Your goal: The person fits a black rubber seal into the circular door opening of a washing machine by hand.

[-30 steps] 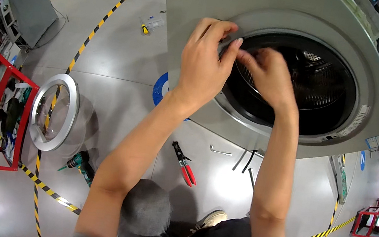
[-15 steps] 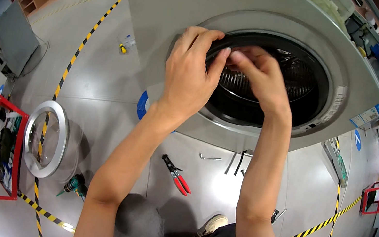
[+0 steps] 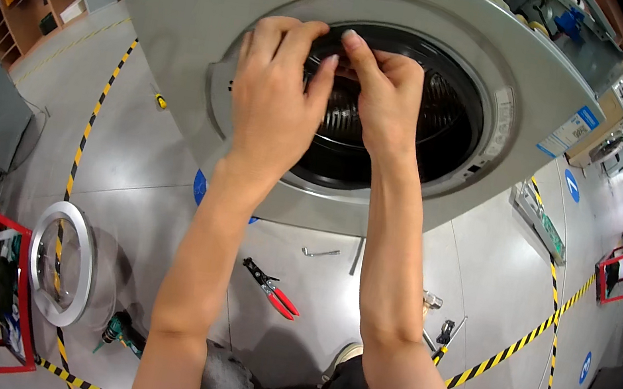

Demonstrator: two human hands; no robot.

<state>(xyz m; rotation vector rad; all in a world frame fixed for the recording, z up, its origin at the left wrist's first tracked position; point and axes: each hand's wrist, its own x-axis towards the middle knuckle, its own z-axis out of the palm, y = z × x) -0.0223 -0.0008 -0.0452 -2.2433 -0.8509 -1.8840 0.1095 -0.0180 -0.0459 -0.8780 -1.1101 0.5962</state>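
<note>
Reaching for the upper left of the black gasket (image 3: 338,176), both hands work close together on the washing machine (image 3: 190,39) in the head view. The right hand (image 3: 392,98), blurred inside the ring half a second ago, now shows sharply, thumb raised toward the gasket's upper edge and fingers curled; whether they pinch anything cannot be told. The left hand (image 3: 274,92) is just beside it, at the gasket's left, fingers bent and thumb a little apart; any rubber between them is hidden. Both have shifted slightly around the gasket toward its top, which suggests the handling is passing along the edge rather than staying at one spot. The gasket itself sits around the mouth of the drum (image 3: 338,122). Left of it and nearer the person, the detached glass door (image 3: 84,273) rests on the floor (image 3: 138,169); pliers (image 3: 269,289) lie in front of it.
</note>
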